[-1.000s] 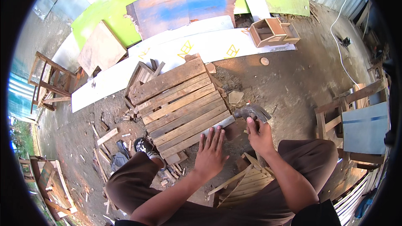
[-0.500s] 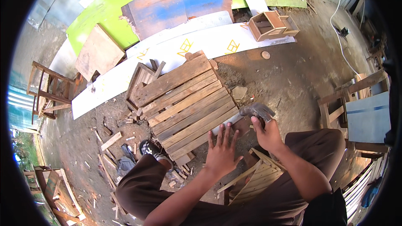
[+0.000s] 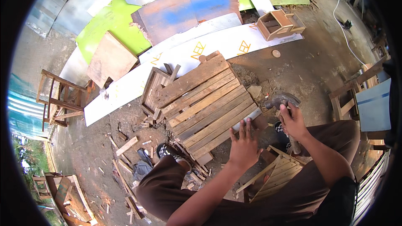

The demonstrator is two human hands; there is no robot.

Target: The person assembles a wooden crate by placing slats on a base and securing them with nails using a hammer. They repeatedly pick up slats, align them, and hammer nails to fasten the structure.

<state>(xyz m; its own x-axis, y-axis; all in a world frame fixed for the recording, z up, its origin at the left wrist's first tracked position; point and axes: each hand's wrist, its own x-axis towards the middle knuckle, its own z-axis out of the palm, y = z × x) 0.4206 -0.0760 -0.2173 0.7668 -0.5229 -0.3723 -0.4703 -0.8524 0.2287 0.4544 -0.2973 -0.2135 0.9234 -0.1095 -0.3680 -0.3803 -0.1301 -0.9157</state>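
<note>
A slatted wooden panel (image 3: 213,109) of rough planks lies before me. My left hand (image 3: 245,146) rests palm down with fingers spread, its fingertips on a pale strip (image 3: 252,115) at the panel's near right edge. My right hand (image 3: 295,123) is closed round the wooden handle of a claw hammer (image 3: 283,99), gripping high up below the head. The metal head is held just right of the panel's corner, apart from it. A brown flat piece (image 3: 260,122) shows beside my left fingertips. Whether a nail is there cannot be made out.
A smaller slatted wooden piece (image 3: 278,175) stands by my legs. Wood scraps (image 3: 127,145) litter the ground at left. A wooden toy truck (image 3: 281,25) sits on a long white sheet (image 3: 176,60) at the back. A wooden frame (image 3: 63,96) stands far left.
The view has shifted, so the scene sits further right. The hammer has moved up and right, away from the panel's edge. My left hand stays spread at the panel's near edge.
</note>
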